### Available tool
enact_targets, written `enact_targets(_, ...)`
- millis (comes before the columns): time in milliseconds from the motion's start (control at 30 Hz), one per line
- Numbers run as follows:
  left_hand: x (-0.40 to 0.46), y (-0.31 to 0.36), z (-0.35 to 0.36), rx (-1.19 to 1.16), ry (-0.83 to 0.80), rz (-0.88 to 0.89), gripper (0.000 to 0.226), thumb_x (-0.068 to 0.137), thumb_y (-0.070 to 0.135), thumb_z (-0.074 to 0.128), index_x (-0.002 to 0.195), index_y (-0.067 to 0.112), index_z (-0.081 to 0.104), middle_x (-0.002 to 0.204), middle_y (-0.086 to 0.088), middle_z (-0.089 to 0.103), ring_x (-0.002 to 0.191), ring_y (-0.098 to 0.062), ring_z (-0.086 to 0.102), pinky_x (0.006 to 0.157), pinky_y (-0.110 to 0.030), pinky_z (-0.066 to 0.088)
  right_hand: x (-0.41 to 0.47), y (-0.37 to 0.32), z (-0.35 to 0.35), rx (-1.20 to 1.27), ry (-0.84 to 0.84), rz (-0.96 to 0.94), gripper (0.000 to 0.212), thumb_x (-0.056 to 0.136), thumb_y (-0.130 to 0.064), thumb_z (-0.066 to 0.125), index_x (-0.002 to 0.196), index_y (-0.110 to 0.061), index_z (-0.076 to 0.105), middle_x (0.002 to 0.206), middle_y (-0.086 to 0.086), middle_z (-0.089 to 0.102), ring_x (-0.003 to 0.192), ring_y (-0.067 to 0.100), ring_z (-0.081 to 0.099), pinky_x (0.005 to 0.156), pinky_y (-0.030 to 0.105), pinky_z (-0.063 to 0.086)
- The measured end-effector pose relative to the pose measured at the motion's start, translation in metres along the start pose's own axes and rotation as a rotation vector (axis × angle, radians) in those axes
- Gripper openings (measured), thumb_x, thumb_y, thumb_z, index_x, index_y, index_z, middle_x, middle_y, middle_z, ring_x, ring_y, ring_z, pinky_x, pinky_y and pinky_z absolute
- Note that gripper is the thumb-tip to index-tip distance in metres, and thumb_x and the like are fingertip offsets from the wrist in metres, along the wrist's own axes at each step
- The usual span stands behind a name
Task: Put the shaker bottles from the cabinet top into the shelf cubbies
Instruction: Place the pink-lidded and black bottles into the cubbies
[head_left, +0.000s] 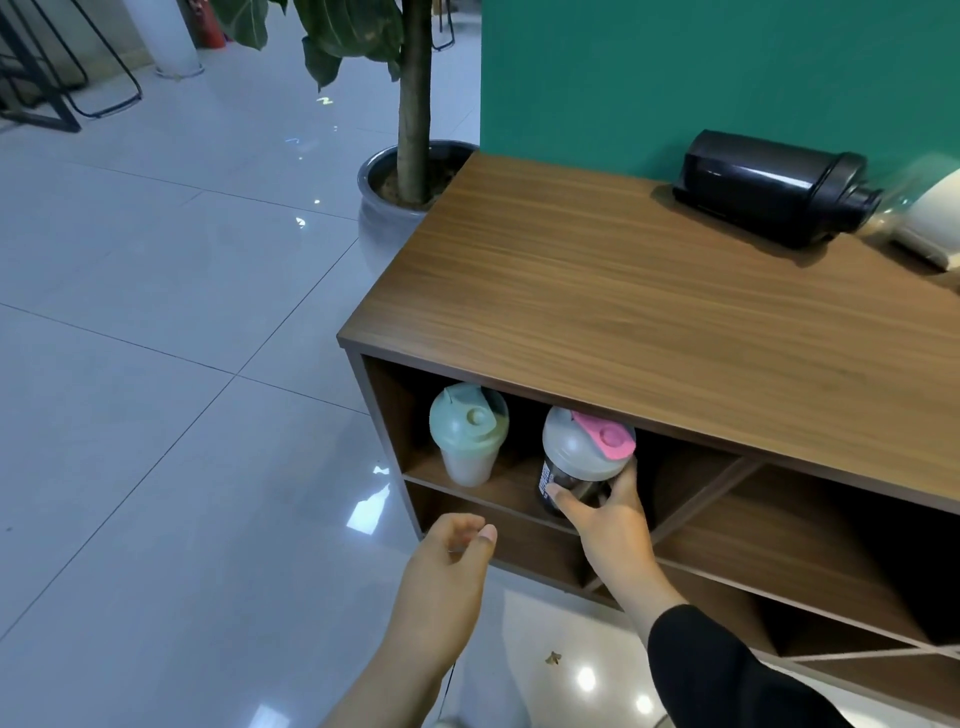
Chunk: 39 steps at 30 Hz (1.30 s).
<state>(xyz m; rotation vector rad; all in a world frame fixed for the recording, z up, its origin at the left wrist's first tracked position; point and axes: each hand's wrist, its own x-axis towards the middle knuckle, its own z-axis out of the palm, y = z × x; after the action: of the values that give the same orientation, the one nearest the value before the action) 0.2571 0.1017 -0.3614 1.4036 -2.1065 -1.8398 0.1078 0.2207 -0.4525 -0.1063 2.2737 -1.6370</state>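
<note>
Grey-lidded, with a pink flip cap, the dark shaker bottle (582, 462) stands upright in the top left cubby (519, 488) of the wooden cabinet (649, 322), near the cubby's front edge and just under the cabinet's top board. The right hand (602, 512) is wrapped around the bottle's dark body below the lid, thumb on one side and fingers on the other, grasping it; a black sleeve (727, 675) covers the forearm behind it. Left of this bottle, in the same cubby and apart from it, a pale green shaker bottle (469, 434) stands upright nearer the cabinet's left wall. The left hand (447, 561) hovers in front of the cabinet's lower left corner, fingers loosely curled and holding nothing. On the cabinet top, toward its back right by the green wall (727, 78), a black shaker bottle (769, 189) lies on its side, and beside it at the frame edge sits a blurred whitish bottle (930, 218), too smeared to read its pose. Off the cabinet's back left corner stands a potted plant (410, 171) on the glossy tiled floor (156, 312)
</note>
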Motion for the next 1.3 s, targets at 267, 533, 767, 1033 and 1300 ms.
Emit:
enact_targets(267,-0.011,0.011,0.016,-0.026,-0.02,0.028,0.015,0.097,0.037,0.054,0.103,0.031,0.065,0.101,0.013,0.067,0.099,-0.01,0.064,0.095,-0.04,0.054,-0.085,-0.002,-0.013,-0.086,-0.057,0.222,0.034,0.085,-0.032,0.074,0.117,-0.023,0.068,0.123,-0.001,0.07,0.109,0.017,0.066,0.095,0.037,0.055)
enact_targets(533,-0.024,0.028,0.052,0.029,-0.086,0.138,0.022,0.098,0.033,0.053,0.085,0.024,0.068,0.083,0.001,0.073,0.079,-0.016,0.07,0.07,-0.028,0.052,-0.131,-0.152,-0.109,-0.098,0.182,-0.381,0.024,0.092,-0.027,0.065,0.068,-0.026,0.068,0.069,-0.001,0.069,0.061,0.013,0.064,0.058,0.015,0.047)
enact_targets(767,-0.024,0.03,0.058,0.038,-0.082,0.067,0.021,0.095,0.03,0.058,0.08,0.021,0.068,0.073,0.0,0.075,0.062,-0.012,0.066,0.069,-0.031,0.054,0.038,-0.238,-0.198,-0.09,0.383,-0.295,0.077,0.078,-0.051,0.075,0.142,-0.024,0.042,0.131,0.001,0.057,0.116,0.017,0.057,0.1,0.038,0.047)
enact_targets(1033,-0.018,0.038,0.062,0.053,-0.068,0.026,0.022,0.094,0.03,0.058,0.074,0.023,0.065,0.072,0.002,0.076,0.05,0.001,0.059,0.063,-0.021,0.05,0.146,-0.232,-0.204,-0.089,0.35,-0.113,0.119,0.06,-0.055,0.087,0.154,-0.021,0.021,0.149,0.007,0.044,0.129,0.026,0.047,0.103,0.038,0.042)
enact_targets(1300,-0.01,0.037,0.06,0.01,-0.062,0.045,0.021,0.094,0.03,0.058,0.076,0.024,0.066,0.073,0.005,0.075,0.048,0.002,0.059,0.065,-0.023,0.051,0.145,-0.218,-0.188,-0.224,0.484,-0.349,0.084,0.073,-0.05,0.079,0.143,-0.023,0.041,0.136,0.0,0.053,0.111,0.012,0.047,0.094,0.025,0.036)
